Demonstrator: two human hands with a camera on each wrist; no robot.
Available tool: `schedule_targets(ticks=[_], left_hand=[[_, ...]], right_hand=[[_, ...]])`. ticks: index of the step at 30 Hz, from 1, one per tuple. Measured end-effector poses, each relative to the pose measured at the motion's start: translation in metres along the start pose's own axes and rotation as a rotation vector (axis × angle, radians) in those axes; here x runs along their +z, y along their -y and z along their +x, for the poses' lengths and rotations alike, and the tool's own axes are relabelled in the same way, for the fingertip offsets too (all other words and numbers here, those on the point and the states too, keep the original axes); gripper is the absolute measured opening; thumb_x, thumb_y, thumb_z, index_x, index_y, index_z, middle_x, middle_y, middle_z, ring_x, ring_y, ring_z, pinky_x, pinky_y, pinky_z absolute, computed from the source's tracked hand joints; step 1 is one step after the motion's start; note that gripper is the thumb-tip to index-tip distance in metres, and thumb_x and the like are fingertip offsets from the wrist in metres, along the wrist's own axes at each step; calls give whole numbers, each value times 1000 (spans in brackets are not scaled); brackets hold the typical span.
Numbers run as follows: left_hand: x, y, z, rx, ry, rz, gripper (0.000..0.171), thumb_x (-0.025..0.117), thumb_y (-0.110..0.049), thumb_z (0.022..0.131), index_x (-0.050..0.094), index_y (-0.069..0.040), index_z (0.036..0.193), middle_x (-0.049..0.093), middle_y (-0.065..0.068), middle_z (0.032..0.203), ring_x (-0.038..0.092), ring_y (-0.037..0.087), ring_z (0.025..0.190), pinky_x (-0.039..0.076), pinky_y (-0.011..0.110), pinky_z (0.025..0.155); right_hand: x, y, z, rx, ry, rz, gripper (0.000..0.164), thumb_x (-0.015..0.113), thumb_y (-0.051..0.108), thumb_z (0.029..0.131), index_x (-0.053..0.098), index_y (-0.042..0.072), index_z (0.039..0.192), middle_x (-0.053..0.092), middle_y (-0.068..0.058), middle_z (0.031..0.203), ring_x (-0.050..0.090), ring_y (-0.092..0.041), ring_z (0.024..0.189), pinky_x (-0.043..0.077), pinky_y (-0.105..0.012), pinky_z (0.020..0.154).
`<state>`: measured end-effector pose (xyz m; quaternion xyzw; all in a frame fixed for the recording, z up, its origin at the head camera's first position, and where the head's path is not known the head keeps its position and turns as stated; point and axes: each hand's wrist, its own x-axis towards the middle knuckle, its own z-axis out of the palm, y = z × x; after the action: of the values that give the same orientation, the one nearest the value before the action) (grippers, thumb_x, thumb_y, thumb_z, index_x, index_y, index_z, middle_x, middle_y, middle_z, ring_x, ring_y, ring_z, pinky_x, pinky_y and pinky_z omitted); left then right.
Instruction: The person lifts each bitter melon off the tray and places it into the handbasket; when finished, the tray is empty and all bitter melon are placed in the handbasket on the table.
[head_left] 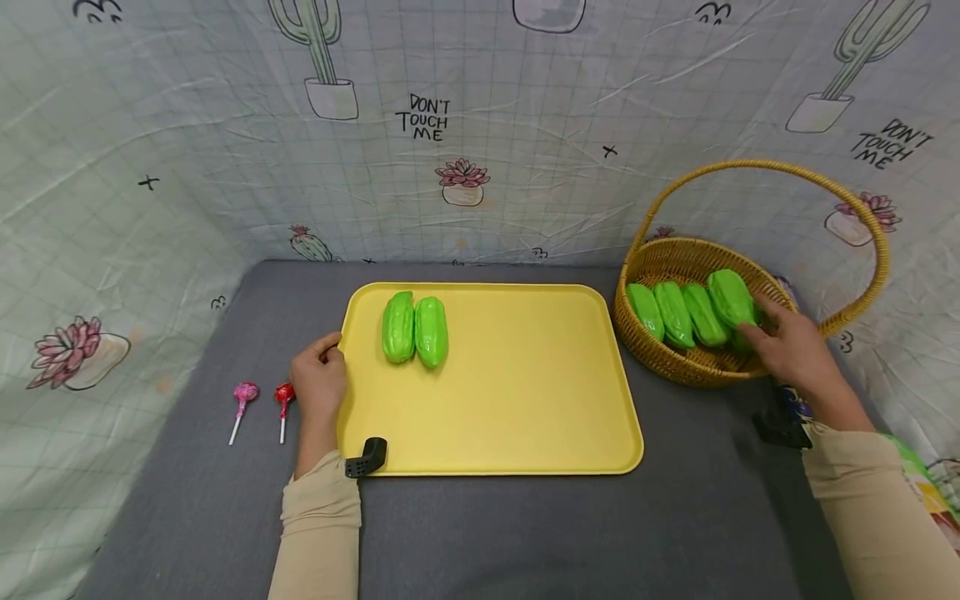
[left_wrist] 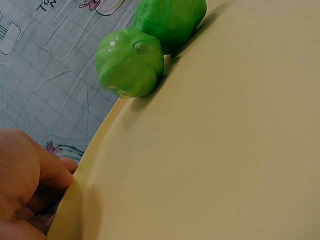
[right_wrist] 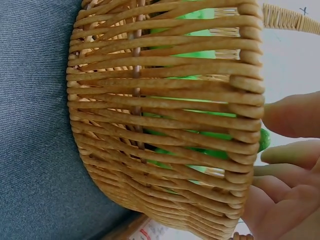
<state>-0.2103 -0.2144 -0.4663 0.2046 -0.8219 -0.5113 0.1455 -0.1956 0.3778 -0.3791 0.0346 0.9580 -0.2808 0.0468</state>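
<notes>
Two bright green, ridged, oblong model vegetables [head_left: 415, 329] lie side by side near the upper left of the yellow tray [head_left: 525, 400]; their exact kind is unclear. My left hand [head_left: 321, 379] grips the tray's left rim, its fingers bent at the edge in the left wrist view. On the right, several more such vegetables [head_left: 673, 312] lie in a wicker basket [head_left: 693, 371]. My right hand [head_left: 797, 346] reaches over the basket's right rim and pinches one green vegetable [head_left: 730, 296], raised above its neighbours. Basket weave hides most of it in the right wrist view.
Two lollipops, one pink [head_left: 244, 393] and one red [head_left: 284, 393], lie left of the tray, the red one close to my left hand. The basket's tall handle [head_left: 772, 165] arches above its opening. Patterned cloth [head_left: 525, 167] stands behind and beside the grey tabletop [head_left: 525, 542].
</notes>
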Motion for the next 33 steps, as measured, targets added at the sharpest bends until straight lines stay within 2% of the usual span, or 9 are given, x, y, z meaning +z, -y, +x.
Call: schedule_targets(ticks=[16,19,22,24,26,28,29,31,33], left_hand=[[0,-1,0,-30,6,3,38,44,-7,105,67,-2,134,64,22,138,59,36,126,48,46,101],[0,0,-1,-23,6,-4,38,44,-7,105,67,-1,134,64,23,138,59,37,126,49,47,101],[-1,1,0,-19,5,-3,38,44,-7,105,67,-1,134,63,23,139,59,37,128,49,48,102],[-1,1,0,-17,5,1,38,44,-7,105,67,-1,134,63,23,139,58,37,129,48,49,103],[-1,2,0,-19,5,3,38,44,-7,105,67,-2,134,63,22,139,58,37,129,49,49,103],[-1,2,0,-20,6,4,38,43,-8,105,67,-2,134,63,22,139,58,37,130,49,49,103],[-1,2,0,-21,7,1,38,43,-8,105,67,-2,134,63,22,139,58,37,130,49,49,104],[-1,3,1,-23,11,-4,38,43,-8,105,67,-2,134,63,22,139,58,37,130,49,49,104],[0,2,1,-25,14,-7,38,43,-8,105,67,-2,134,63,22,139,58,37,130,49,49,104]], right_hand=[[10,17,-9,-62,-241,18,63,39,32,110,21,0,161,43,-44,144,50,-61,120,44,-68,85],[11,21,-11,-75,-275,23,62,41,32,110,23,1,161,44,-41,146,51,-60,120,52,-37,78],[11,24,-11,-85,-308,32,62,43,33,109,26,4,161,45,-38,147,53,-57,119,37,-12,69],[12,26,-11,-93,-327,45,62,45,33,109,29,4,161,48,-37,147,66,-33,109,31,-7,67],[13,28,-11,-99,-333,52,62,47,33,108,30,5,160,49,-36,147,64,-3,98,31,-7,67],[14,31,-11,-106,-328,56,62,47,34,108,31,5,160,48,-34,149,61,-1,97,31,-7,69],[14,32,-10,-110,-322,63,62,48,34,108,31,6,160,47,-33,150,62,0,98,32,-7,69],[15,36,-10,-107,-300,67,64,47,38,108,28,9,162,42,-29,156,66,-28,115,32,-6,71],[15,41,-10,-108,-276,81,66,46,40,108,25,11,163,36,-25,161,52,-52,128,40,-8,78]])
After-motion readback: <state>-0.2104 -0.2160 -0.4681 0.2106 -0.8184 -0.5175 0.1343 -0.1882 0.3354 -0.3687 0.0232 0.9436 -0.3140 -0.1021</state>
